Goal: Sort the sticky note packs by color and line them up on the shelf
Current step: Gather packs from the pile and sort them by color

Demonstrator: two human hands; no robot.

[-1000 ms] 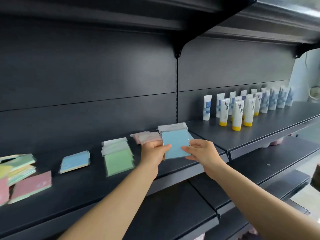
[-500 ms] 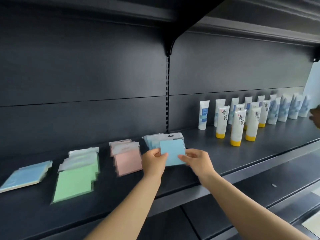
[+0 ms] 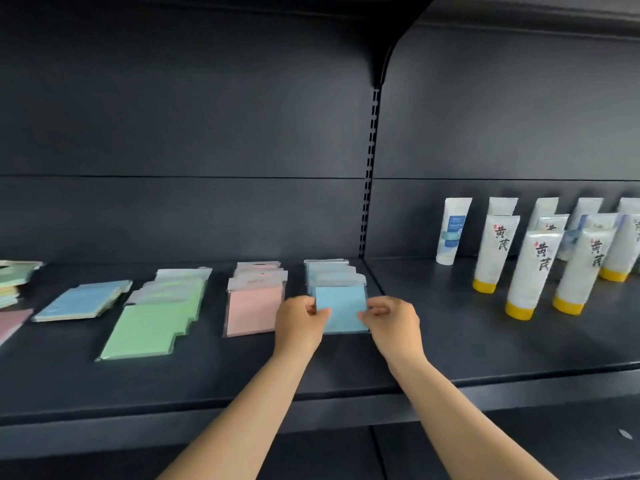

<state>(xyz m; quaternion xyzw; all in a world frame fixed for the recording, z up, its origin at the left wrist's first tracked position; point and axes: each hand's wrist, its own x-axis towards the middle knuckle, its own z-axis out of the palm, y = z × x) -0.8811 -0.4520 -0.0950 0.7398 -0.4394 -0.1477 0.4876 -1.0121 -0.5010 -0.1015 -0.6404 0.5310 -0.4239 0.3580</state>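
Observation:
A blue sticky note pack (image 3: 343,308) lies at the front of a row of blue packs (image 3: 330,271) on the dark shelf (image 3: 242,382). My left hand (image 3: 299,322) pinches its left edge and my right hand (image 3: 393,323) pinches its right edge. To the left runs a row of pink packs (image 3: 254,303), then a row of green packs (image 3: 156,320). A loose stack of blue packs (image 3: 83,301) lies further left. Mixed unsorted packs (image 3: 12,282) and a pink pack (image 3: 12,322) sit at the far left edge.
White tubes with yellow caps (image 3: 533,271) stand in rows on the right half of the shelf. A slotted upright (image 3: 370,168) divides the back wall. Another shelf (image 3: 485,15) hangs overhead, and a lower one (image 3: 519,452) sits below.
The view has swung left and closer to the shelf. Both hands have lowered the blue pack onto the front of the blue row and still hold its edges.

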